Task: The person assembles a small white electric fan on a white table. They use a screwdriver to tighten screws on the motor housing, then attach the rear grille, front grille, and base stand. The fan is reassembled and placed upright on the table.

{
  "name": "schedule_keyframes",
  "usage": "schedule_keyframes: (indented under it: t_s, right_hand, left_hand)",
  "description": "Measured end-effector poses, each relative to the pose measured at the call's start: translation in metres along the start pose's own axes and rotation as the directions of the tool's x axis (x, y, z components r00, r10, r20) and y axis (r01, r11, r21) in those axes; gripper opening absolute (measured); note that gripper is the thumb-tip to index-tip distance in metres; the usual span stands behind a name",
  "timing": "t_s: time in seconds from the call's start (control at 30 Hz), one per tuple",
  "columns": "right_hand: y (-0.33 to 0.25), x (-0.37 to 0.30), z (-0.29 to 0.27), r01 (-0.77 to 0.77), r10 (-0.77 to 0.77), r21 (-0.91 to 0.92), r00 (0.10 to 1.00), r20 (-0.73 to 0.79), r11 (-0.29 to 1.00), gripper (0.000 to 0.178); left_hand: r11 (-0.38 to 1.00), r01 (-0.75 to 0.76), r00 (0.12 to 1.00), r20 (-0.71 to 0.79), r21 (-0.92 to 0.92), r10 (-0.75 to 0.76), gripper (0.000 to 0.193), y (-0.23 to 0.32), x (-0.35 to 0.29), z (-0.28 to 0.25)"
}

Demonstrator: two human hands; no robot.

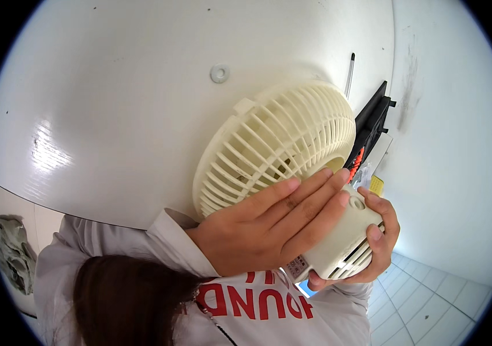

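A cream plastic fan leans over the white table, its round slatted grille (309, 115) turned upward and away from me. Behind the grille sits the fan's rounded motor housing (338, 248), which has vent slots and a small printed label. My left hand (280, 219) lies across the grille's lower part and the housing, fingers stretched out and close together. Around the far right side of the housing curl the fingers of my right hand (381, 236), gripping it. The palm side of the left hand is hidden, as is the fan's underside.
On the white table (113, 115) lies a small round washer-like ring (219, 73). Beyond the fan are a thin rod with a dark tip (351, 72), a black plastic part (373, 118), an orange-red item (355, 164) and a yellow piece (377, 185), beside a white wall (448, 115).
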State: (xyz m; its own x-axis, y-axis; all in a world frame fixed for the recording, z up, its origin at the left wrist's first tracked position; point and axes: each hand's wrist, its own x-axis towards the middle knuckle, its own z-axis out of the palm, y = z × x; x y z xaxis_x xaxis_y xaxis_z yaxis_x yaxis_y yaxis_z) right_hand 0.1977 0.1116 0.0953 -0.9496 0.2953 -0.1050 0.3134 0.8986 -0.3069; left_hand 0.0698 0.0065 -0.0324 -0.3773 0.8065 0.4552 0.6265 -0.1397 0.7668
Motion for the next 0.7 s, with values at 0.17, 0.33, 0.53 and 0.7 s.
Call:
schedule_keyframes:
  t_s: [0.17, 0.33, 0.53, 0.7]
  right_hand:
    - [0.003, -0.004, 0.01, -0.015, 0.019, 0.038, 0.995, -0.098, 0.999, 0.101]
    - [-0.001, -0.005, 0.009, -0.001, 0.0, -0.012, 0.996, -0.087, 1.0, 0.092]
    - [-0.013, 0.002, 0.004, -0.089, 0.085, -0.067, 0.995, -0.06, 0.994, 0.089]
    - [-0.019, -0.004, 0.019, -0.13, 0.112, -0.091, 0.977, -0.181, 0.987, 0.087]
  left_hand:
    - [0.995, -0.075, 0.996, 0.049, -0.068, 0.078, 0.031, -0.006, -0.001, -0.005]
    - [0.932, -0.241, 0.952, 0.252, 0.272, 0.173, 0.047, -0.018, -0.015, -0.02]
    - [0.928, -0.217, 0.956, 0.26, 0.302, 0.139, 0.063, -0.018, -0.015, -0.014]
    - [0.946, -0.21, 0.958, 0.247, 0.247, 0.148, 0.076, -0.019, -0.018, -0.01]
